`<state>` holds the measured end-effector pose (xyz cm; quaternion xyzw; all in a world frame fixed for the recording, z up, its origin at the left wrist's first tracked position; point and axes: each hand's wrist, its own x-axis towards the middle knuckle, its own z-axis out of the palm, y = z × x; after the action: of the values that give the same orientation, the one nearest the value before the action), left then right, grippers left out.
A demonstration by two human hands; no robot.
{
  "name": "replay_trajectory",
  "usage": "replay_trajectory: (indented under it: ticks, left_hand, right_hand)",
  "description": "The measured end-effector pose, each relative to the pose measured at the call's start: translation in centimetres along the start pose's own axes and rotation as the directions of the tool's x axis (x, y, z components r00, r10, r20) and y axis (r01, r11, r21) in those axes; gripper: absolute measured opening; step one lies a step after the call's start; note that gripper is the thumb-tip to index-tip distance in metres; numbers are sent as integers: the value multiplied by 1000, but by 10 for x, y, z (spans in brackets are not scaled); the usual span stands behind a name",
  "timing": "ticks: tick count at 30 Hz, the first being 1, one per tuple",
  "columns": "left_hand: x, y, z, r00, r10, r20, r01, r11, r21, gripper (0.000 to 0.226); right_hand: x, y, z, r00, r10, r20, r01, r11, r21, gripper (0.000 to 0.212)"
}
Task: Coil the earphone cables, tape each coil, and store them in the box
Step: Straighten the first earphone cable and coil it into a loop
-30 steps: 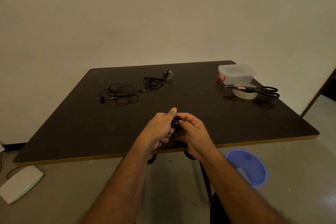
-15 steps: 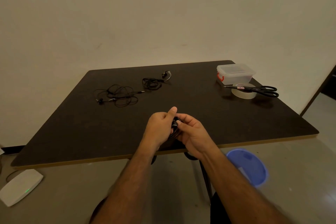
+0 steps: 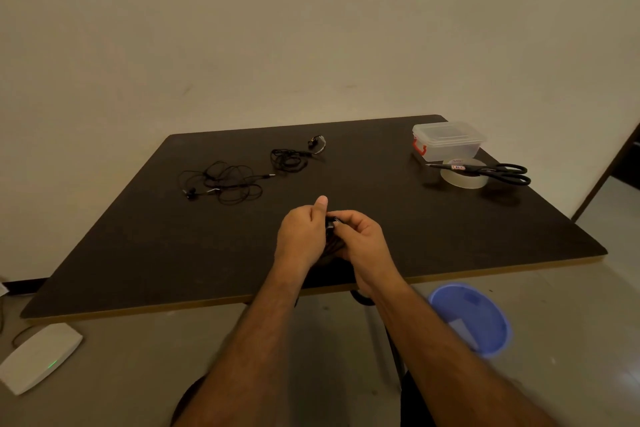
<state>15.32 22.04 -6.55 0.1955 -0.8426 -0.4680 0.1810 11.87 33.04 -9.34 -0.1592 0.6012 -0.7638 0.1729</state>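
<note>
My left hand [image 3: 302, 236] and right hand [image 3: 360, 242] clamp together on a black earphone coil [image 3: 331, 240], mostly hidden between them, over the dark surface [image 3: 398, 218]. Two loose earphones [image 3: 221, 182] lie far left. Lidded box [image 3: 449, 141], tape roll [image 3: 464, 174] with an unreadable red label, scissors [image 3: 498, 173] far right. Beige wall; blue bin [image 3: 471, 317] on floor, blurred.

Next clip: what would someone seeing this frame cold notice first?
First, the two hands meeting over the table's near edge: the left hand and right hand hold a black earphone cable between them. Next, two loose black earphone tangles lying further back on the left. At the far right corner sit a clear lidded box, a tape roll and black scissors resting across the roll.
</note>
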Motion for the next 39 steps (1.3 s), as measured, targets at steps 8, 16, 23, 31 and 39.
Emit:
replay_trajectory:
  ticks: [8,16,23,31,39]
  left_hand:
    - [10,4,0,968,-181,171,234,895,-379,43]
    - [9,-1,10,993,-104,-56,91,976,-199,51]
    - [13,1,12,920,-364,147,386,771,-507,41]
    - [10,4,11,909,-371,188,408,709,-575,41]
    - [19,-11,16,968,-246,-51,215,916,-339,49]
  right_hand:
    - [8,-11,-8,991,51,123,-71,985,158,15]
    - [13,-7,-2,999,54,10,-52,991,-124,19]
    - [17,-7,-4,999,31,-5,-32,989,-148,18]
    - [15,-9,-3,990,131,41,-136,978,157,18]
    - [15,-12,-6,975,195,106,-203,977,64,24]
